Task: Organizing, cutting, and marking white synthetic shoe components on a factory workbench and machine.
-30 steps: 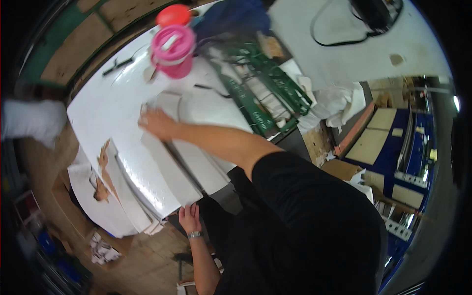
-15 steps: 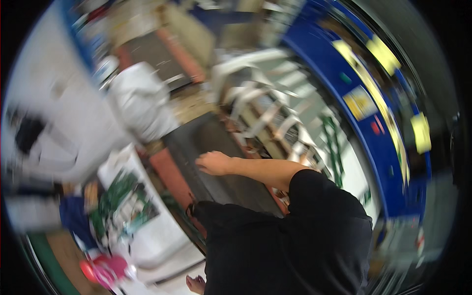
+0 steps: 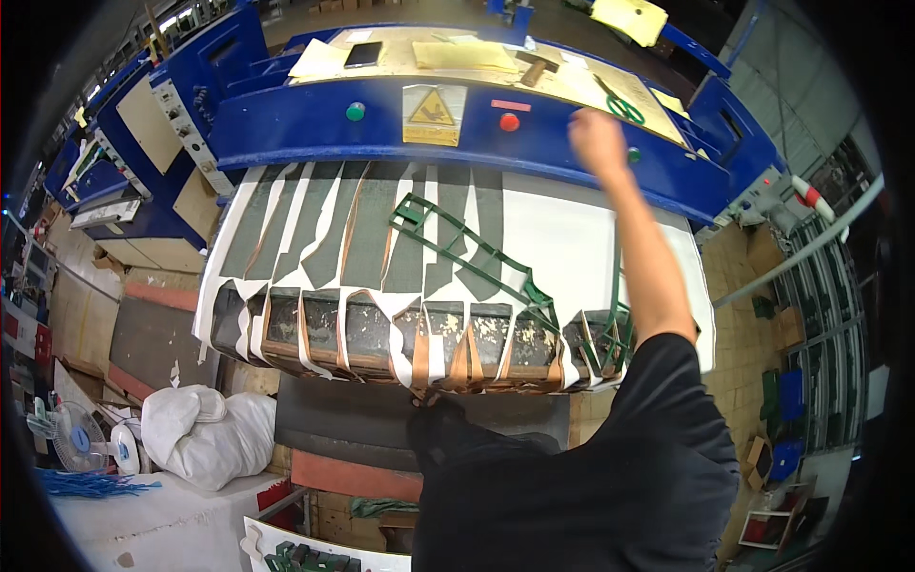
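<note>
R hand (image 3: 599, 140), nr grn scissors (image 3: 622, 107), at blue mach. (image 3: 295, 122)

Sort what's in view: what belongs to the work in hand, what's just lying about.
Likely part of the work: blue machine at the right hand, cut white sheet, green frame.

Seemingly lying about: black phone, white sack, fan, blue strands.
</note>
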`<action>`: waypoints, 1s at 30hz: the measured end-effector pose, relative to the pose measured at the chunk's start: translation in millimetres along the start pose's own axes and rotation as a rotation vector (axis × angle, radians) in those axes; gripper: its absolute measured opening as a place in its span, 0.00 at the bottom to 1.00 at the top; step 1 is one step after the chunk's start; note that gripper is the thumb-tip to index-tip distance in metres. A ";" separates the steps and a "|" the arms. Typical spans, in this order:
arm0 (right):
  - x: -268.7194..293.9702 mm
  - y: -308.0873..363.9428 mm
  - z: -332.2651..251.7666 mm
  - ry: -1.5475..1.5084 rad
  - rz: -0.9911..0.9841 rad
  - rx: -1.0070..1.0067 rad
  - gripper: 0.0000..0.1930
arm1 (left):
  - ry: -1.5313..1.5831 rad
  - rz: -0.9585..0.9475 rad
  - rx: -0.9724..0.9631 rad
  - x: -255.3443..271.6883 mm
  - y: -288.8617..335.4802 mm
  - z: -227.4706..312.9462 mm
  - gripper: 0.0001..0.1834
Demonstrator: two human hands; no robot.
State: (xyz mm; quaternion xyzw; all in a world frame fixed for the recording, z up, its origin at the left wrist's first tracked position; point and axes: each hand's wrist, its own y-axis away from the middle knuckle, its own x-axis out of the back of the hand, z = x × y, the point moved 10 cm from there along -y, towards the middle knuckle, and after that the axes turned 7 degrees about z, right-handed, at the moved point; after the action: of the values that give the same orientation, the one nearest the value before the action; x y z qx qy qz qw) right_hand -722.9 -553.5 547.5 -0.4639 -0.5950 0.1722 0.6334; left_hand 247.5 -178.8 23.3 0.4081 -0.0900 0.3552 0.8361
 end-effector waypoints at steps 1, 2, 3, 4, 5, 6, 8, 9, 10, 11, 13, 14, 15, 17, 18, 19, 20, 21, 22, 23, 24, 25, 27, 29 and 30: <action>-15.3 -29.7 74.8 0.182 -0.156 -0.219 0.13 | -0.014 -0.009 -0.001 3.3 4.6 5.4 0.18; -15.8 -52.5 121.6 0.367 -0.133 -0.217 0.15 | -0.013 -0.026 -0.008 8.7 11.2 11.7 0.19; -40.4 -68.3 145.6 0.819 -0.279 0.028 0.14 | -0.011 -0.048 -0.011 12.3 20.1 14.4 0.19; -76.2 -80.3 165.2 0.671 -0.331 -0.048 0.15 | -0.007 -0.060 -0.020 13.1 35.2 10.2 0.19; -120.0 -68.1 167.0 0.541 -0.415 -0.056 0.15 | -0.197 -0.104 -0.018 2.2 41.3 2.9 0.14; -174.2 -50.9 151.0 0.429 -0.504 -0.033 0.15 | -0.282 -0.149 0.052 -7.1 52.8 -16.7 0.14; -260.8 -11.6 107.2 0.257 -0.626 0.026 0.16 | -0.245 -0.208 0.086 -33.8 87.7 -47.5 0.22; -295.3 4.4 84.4 0.206 -0.655 0.038 0.17 | -0.411 -0.125 0.018 -39.2 93.1 -48.2 0.24; -323.8 20.0 65.1 0.186 -0.692 0.051 0.17 | -0.530 -0.034 0.093 -39.4 99.3 -55.4 0.26; -334.9 32.4 55.8 0.185 -0.710 0.048 0.18 | -0.759 0.003 -0.109 -42.8 106.7 -34.1 0.18; -345.0 49.9 35.4 0.190 -0.744 0.057 0.19 | -0.199 0.082 0.186 -47.6 122.5 -40.1 0.18; -343.9 57.2 26.9 0.193 -0.753 0.052 0.19 | -0.104 0.052 0.311 -54.3 128.2 -42.3 0.20; -342.2 63.8 21.1 0.192 -0.760 0.046 0.20 | -0.085 0.049 0.320 -60.5 130.4 -36.5 0.20; -335.5 69.9 11.3 0.189 -0.766 0.057 0.21 | -0.038 0.049 0.367 -66.7 134.6 -34.7 0.20; -333.4 70.0 8.4 0.190 -0.767 0.060 0.22 | -0.009 0.052 0.371 -69.5 135.1 -36.1 0.20; -332.9 73.0 2.9 0.192 -0.766 0.075 0.23 | 0.026 0.060 0.367 -69.9 131.6 -40.4 0.19; -333.2 74.2 -3.5 0.191 -0.766 0.091 0.23 | 0.035 0.088 0.399 -66.3 128.2 -52.1 0.19; -333.9 75.5 -11.3 0.189 -0.757 0.097 0.24 | 0.078 0.070 0.373 -62.0 118.2 -60.5 0.19; -334.4 75.7 -21.6 0.191 -0.752 0.111 0.24 | -0.028 0.092 0.244 -47.5 102.4 -61.3 0.18; -334.5 74.4 -33.4 0.186 -0.745 0.122 0.25 | -0.171 0.116 0.192 -33.8 90.2 -69.9 0.17; -331.7 71.4 -47.2 0.181 -0.729 0.138 0.26 | -0.184 0.195 0.158 -10.6 79.5 -79.0 0.14; -323.8 64.4 -58.1 0.170 -0.707 0.145 0.26 | -0.165 0.230 0.208 15.7 60.9 -94.3 0.14; -308.3 40.9 -86.1 0.145 -0.662 0.187 0.28 | -0.280 0.379 0.129 76.9 27.5 -108.7 0.13; -279.0 14.6 -101.2 0.140 -0.622 0.222 0.29 | 0.050 0.593 0.269 128.4 29.4 -139.6 0.16; -249.4 -10.0 -92.4 0.152 -0.575 0.234 0.30 | 0.111 0.534 0.183 125.9 23.1 -135.1 0.16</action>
State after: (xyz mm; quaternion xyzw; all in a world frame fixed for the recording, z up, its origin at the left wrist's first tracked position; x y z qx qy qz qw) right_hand -699.9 -786.0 420.1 -0.2124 -0.6287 0.0182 0.7479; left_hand 305.3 -2.8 5.2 0.4236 -0.1162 0.5912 0.6764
